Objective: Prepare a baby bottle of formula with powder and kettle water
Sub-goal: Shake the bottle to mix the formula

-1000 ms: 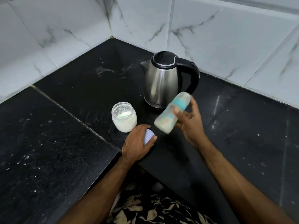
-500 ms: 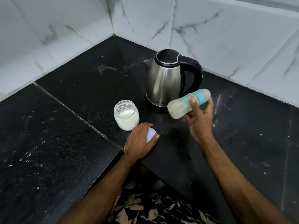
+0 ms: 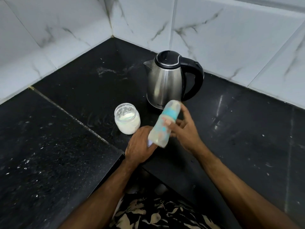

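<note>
Countertop of black speckled stone (image 3: 69,146), tiled corner behind. Stainless steel kettle with black handle (image 3: 166,83) toward back corner. Open clear jar of white powder (image 3: 127,120) before it. Right hand (image 3: 184,131) grips tilted, blurred clear baby bottle with teal collar (image 3: 163,124) above front edge. Left hand (image 3: 140,144) curled over small pale lilac cap (image 3: 149,143).

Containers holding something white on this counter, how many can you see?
2. The open powder jar stands on the black countertop, left of the kettle. The baby bottle, blurred and tilted, is held in the right hand above the left hand. The kettle's contents are hidden.
</note>
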{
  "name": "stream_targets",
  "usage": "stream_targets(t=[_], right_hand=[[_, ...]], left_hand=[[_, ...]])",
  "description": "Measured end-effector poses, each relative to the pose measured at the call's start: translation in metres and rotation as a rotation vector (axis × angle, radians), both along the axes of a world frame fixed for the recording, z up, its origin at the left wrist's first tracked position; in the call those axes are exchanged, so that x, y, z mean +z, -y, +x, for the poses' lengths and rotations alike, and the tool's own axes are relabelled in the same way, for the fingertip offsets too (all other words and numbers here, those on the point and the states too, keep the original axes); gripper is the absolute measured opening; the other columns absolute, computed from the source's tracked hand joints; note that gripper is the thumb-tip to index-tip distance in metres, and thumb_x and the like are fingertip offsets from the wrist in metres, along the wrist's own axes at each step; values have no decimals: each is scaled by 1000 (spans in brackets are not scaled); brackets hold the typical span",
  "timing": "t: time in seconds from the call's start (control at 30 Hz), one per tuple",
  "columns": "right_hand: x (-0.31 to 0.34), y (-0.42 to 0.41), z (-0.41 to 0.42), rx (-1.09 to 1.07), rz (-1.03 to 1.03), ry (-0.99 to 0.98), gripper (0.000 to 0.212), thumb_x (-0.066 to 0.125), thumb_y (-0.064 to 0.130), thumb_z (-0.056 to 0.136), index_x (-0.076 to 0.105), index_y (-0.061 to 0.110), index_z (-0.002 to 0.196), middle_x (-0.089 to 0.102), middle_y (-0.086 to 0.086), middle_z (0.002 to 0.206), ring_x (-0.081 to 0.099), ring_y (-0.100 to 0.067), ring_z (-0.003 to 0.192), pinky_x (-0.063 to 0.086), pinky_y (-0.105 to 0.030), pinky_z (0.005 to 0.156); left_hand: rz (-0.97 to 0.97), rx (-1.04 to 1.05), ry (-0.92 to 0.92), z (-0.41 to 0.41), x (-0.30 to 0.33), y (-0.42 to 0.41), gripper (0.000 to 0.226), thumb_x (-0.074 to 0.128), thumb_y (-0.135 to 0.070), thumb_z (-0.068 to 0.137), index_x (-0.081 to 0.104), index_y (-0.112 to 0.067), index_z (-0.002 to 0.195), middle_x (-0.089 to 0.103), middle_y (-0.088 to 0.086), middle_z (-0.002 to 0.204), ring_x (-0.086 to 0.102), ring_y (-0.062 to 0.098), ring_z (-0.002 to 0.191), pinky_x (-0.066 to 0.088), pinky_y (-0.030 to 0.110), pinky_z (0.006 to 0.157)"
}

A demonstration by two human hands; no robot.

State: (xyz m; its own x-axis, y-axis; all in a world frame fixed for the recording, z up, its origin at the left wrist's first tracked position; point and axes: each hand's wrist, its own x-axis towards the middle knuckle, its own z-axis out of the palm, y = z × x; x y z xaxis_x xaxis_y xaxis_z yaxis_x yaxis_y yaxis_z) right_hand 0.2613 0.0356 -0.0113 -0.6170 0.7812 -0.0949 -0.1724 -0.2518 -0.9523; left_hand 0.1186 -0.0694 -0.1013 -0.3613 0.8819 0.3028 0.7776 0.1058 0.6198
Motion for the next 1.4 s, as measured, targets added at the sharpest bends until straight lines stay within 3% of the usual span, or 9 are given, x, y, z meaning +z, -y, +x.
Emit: stream_targets(t=[0.07, 0.23, 0.43, 0.6, 0.73, 0.8, 0.97, 1.17, 1.4], right_hand=[[-2, -3, 1, 57, 73, 29, 78, 74, 15, 75, 37, 26, 142, 69, 3, 112, 71, -21, 99, 61, -37, 68], [6, -36, 2, -329, -153, -191, 61, 70, 19, 88, 39, 26, 140, 66, -7, 115, 69, -26, 102, 60, -42, 71], [-2, -17, 7, 79, 116, 88, 77, 81, 16, 77, 39, 30, 140, 64, -8, 122, 70, -24, 103, 60, -38, 71], [5, -38, 5, -322, -150, -143, 84, 79, 31, 72, 36, 26, 143, 73, -2, 103, 70, -30, 103, 61, -49, 76], [-6, -6, 4, -21, 21, 43, 78, 78, 11, 77, 37, 27, 141, 65, -15, 122, 71, -24, 99, 61, -37, 69], [-10, -2, 5, 97, 125, 86, 77, 76, -2, 79, 37, 27, 140, 68, -2, 117, 72, -18, 96, 59, -31, 69], [5, -35, 2, -300, -124, -142, 77, 72, 21, 79, 35, 22, 145, 72, 2, 103, 71, -25, 100, 61, -47, 76], [-8, -12, 6, 151, 182, 105, 82, 83, 10, 76, 36, 28, 141, 61, -10, 126, 71, -21, 99, 60, -36, 73], [5, -30, 4, -288, -112, -136, 68, 71, 21, 81, 38, 25, 141, 71, 1, 105, 70, -26, 102, 61, -45, 73]], left_hand=[[-6, -14, 23, -1, 2, 0, 44, 67, -38, 87, 60, -9, 119, 65, 7, 112, 52, 9, 100, 27, 2, 89], [-45, 31, -21, -1, -8, 0, 53, 51, -56, 91, 57, -15, 125, 60, -2, 125, 53, 11, 116, 27, 10, 97], [18, -47, -12, 0, 2, -2, 41, 57, -46, 89, 59, -13, 114, 65, 8, 107, 56, 15, 98, 35, 15, 85], [-25, 26, -7, -1, -11, -1, 53, 53, -54, 91, 57, -13, 124, 61, -1, 125, 54, 13, 116, 34, 17, 101], [-8, -6, 13, -2, -3, -3, 46, 64, -45, 85, 60, -12, 116, 64, 4, 112, 53, 13, 101, 35, 16, 84], [-14, -26, 18, -2, 0, -3, 42, 67, -41, 83, 61, -13, 113, 64, 3, 107, 54, 12, 96, 32, 13, 80], [-23, 19, -23, -1, -10, -2, 53, 53, -53, 91, 58, -12, 124, 61, 1, 124, 53, 13, 115, 30, 13, 100], [18, -49, 7, 0, 2, -3, 34, 74, -32, 84, 59, -17, 111, 64, 1, 107, 53, 10, 96, 34, 13, 82], [-33, 24, -19, -1, -8, -1, 53, 54, -53, 91, 58, -13, 124, 61, 0, 124, 54, 12, 115, 29, 11, 98]])
